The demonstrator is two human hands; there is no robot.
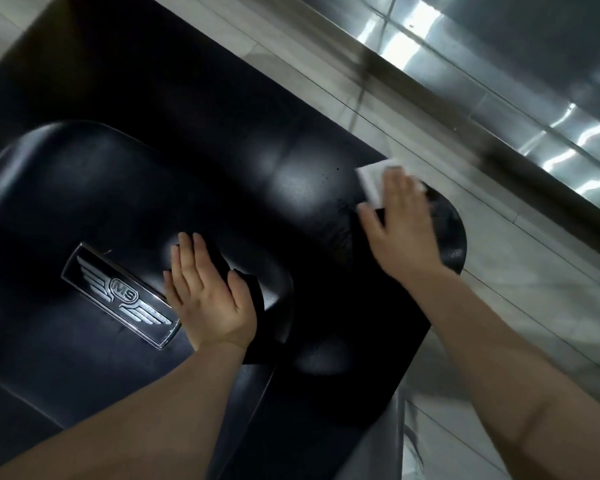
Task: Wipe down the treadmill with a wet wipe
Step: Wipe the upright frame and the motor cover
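Up top, right hand [400, 223] presses a white wet wipe [373, 183] flat on the glossy black treadmill [84, 188], fingers straight.

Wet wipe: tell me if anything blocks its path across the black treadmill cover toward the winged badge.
Yes: the left hand rests flat on the treadmill cover, between the wet wipe under the right hand and the badge.

Treadmill cover [94, 188]: black plastic, glossy, smooth, throwing soft highlights. Badge [122, 294]: chromed metal, shiny, winged emblem raised. Wet wipe [374, 181], far right: white, thin, matt cloth-like sheet. Floor tiles [520, 292]: pale, polished. Wall panel [534, 81]: brushed metal, reflective.
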